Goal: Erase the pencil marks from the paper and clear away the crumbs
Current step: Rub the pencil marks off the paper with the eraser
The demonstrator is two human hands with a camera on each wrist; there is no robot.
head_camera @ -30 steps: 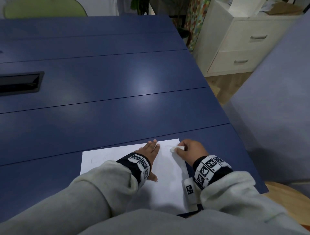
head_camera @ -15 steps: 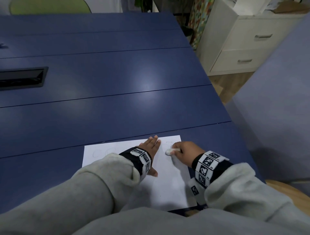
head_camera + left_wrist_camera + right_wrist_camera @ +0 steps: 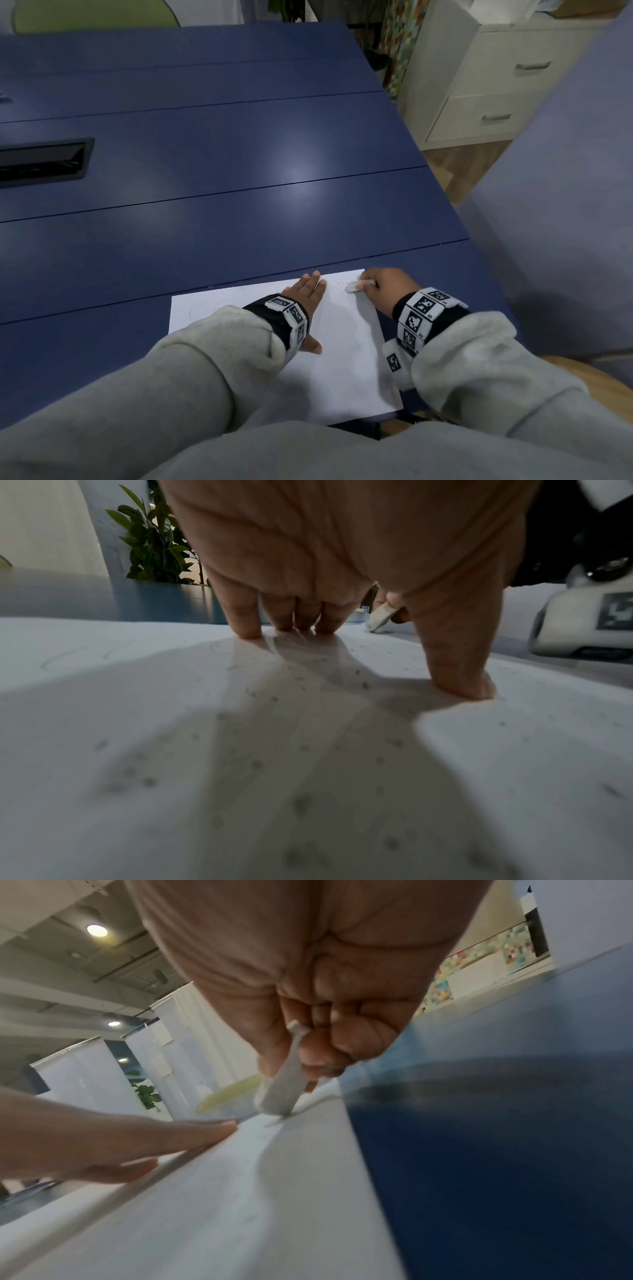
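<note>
A white sheet of paper (image 3: 346, 356) lies at the near edge of the blue table (image 3: 222, 192). My left hand (image 3: 306, 291) lies flat on the sheet with straight fingers (image 3: 240, 620), holding it down. My right hand (image 3: 383, 286) pinches a white eraser (image 3: 354, 286) and presses its tip on the paper's far right corner, by faint pencil marks (image 3: 342, 283). The right wrist view shows the eraser (image 3: 282, 1091) pinched between thumb and fingers. Faint pencil loops (image 3: 205, 308) remain at the sheet's far left. Small grey crumbs (image 3: 301, 802) dot the paper (image 3: 137, 723) under my left palm.
A black cable slot (image 3: 44, 161) is set into the table at the left. A white drawer cabinet (image 3: 496, 78) stands beyond the table's right edge, and a grey-blue panel (image 3: 565, 222) rises at the right. A wooden stool (image 3: 582, 380) sits below my right arm.
My right hand with the eraser slid left on the paper, then back right towards the far right corner. My left hand stays flat on the sheet.
</note>
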